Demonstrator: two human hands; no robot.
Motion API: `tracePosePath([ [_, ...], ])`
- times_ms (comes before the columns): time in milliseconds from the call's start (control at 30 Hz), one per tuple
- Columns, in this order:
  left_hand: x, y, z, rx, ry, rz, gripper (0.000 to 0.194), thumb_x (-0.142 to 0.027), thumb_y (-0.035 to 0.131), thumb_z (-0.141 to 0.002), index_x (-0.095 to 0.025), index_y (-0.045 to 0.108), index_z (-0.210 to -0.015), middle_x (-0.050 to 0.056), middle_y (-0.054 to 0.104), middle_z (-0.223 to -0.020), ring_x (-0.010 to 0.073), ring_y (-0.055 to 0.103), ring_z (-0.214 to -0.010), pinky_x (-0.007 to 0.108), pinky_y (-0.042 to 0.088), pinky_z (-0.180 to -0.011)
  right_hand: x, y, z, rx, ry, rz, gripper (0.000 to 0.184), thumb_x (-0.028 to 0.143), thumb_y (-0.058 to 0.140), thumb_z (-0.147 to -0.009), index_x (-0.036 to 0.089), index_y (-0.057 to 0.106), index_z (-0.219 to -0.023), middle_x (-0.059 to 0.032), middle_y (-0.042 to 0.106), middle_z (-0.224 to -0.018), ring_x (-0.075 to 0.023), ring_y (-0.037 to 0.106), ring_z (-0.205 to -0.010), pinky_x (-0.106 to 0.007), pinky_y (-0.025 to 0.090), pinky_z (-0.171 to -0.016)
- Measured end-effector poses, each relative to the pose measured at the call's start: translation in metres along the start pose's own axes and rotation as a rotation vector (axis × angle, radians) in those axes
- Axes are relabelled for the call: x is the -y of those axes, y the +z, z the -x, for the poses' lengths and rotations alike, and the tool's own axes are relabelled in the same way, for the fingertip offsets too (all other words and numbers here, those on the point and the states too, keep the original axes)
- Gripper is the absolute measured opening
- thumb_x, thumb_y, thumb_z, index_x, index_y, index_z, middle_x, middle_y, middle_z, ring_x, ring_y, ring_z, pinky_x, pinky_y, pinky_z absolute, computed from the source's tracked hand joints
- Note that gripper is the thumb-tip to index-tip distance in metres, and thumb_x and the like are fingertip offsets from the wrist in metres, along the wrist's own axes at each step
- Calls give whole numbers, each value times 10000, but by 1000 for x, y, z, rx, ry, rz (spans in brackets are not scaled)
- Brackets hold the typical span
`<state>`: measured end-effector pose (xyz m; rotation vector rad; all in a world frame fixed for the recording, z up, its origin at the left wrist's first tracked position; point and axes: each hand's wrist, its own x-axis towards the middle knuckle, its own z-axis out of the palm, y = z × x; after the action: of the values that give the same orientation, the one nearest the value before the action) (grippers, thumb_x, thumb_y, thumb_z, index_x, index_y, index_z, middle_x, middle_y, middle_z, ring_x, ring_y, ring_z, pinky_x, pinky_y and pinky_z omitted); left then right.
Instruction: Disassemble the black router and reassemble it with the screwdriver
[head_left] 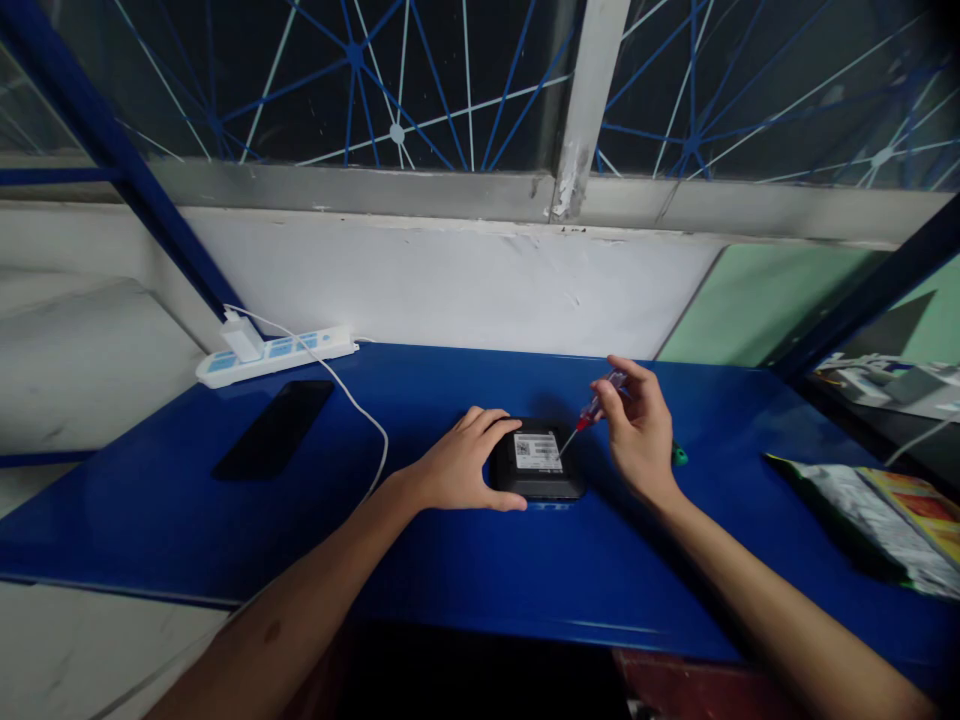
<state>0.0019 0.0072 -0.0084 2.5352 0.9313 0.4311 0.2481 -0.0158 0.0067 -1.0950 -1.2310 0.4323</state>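
Note:
A small black box-shaped device (541, 484) with rounded corners lies on the blue table, a white printed label (537, 452) on its upper face. My left hand (474, 462) grips the device from its left side, fingers along the far edge and thumb at the near edge. Between the fingers of my right hand (636, 428) is a screwdriver (598, 402) with a clear purplish handle and a red collar. Its thin shaft slants down to the left, the tip at the right part of the label. Whether the tip touches the surface I cannot tell.
A black phone (274, 430) lies at left on the blue table (480, 590). Behind it stands a white power strip (281, 355) with a charger and white cable (352, 395). A green object (679, 455) sits partly behind my right wrist. A crumpled foil package (874, 520) is at right.

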Motion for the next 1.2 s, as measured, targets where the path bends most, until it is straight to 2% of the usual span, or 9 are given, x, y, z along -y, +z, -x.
tracePosePath([
  [133, -10, 8, -2, -9, 26, -25, 1038, -732, 764, -660, -193, 436, -1486, 174, 441, -1503, 407, 395, -1370, 596, 384, -1137, -2, 8, 10, 10, 4, -4, 328, 369, 658, -897, 278, 602, -1207, -27, 671, -993, -155, 653, -760, -352, 573, -699],
  [267, -17, 12, -4, -14, 40, -34, 1040, -722, 783, -649, -198, 443, -1480, 167, 455, -1490, 402, 416, -1351, 579, 383, -1145, -1, 14, 21, 114, 30, -56, 342, 381, 652, -908, 285, 578, -1228, -19, 682, -995, -144, 663, -741, -331, 571, -671],
  [367, -19, 12, -4, -7, 45, -33, 1024, -723, 785, -653, -209, 449, -1473, 161, 462, -1487, 398, 426, -1341, 575, 387, -1142, 0, 16, 26, 142, 27, -57, 339, 371, 653, -914, 293, 573, -1234, -9, 691, -996, -138, 665, -734, -327, 569, -681],
  [600, -17, 12, -4, 5, 37, -53, 1059, -746, 773, -659, -157, 445, -1475, 180, 451, -1501, 387, 410, -1360, 542, 367, -1167, 1, 13, 25, 147, -11, -43, 343, 363, 655, -917, 279, 572, -1239, -15, 695, -1010, -135, 657, -732, -333, 568, -714],
  [900, -16, 13, -3, -3, 40, -43, 1049, -769, 752, -666, -202, 429, -1488, 164, 446, -1509, 391, 406, -1362, 564, 374, -1152, 3, 12, 27, 193, -2, -15, 335, 378, 654, -920, 282, 579, -1232, -18, 694, -1004, -141, 642, -725, -341, 555, -724],
  [1100, -14, 14, -3, -8, 36, -30, 1055, -773, 755, -654, -228, 426, -1495, 162, 451, -1506, 402, 411, -1352, 595, 380, -1131, 3, 11, 23, 125, -31, 12, 260, 399, 703, -881, 269, 645, -1099, -28, 690, -996, -162, 660, -767, -348, 558, -739],
  [1200, -15, 13, -2, -7, 30, -36, 1059, -764, 763, -657, -205, 430, -1491, 174, 450, -1505, 397, 409, -1357, 586, 380, -1135, 6, 10, 23, 140, -18, -27, 265, 391, 670, -909, 272, 645, -1144, -26, 706, -966, -171, 686, -790, -349, 566, -752],
])
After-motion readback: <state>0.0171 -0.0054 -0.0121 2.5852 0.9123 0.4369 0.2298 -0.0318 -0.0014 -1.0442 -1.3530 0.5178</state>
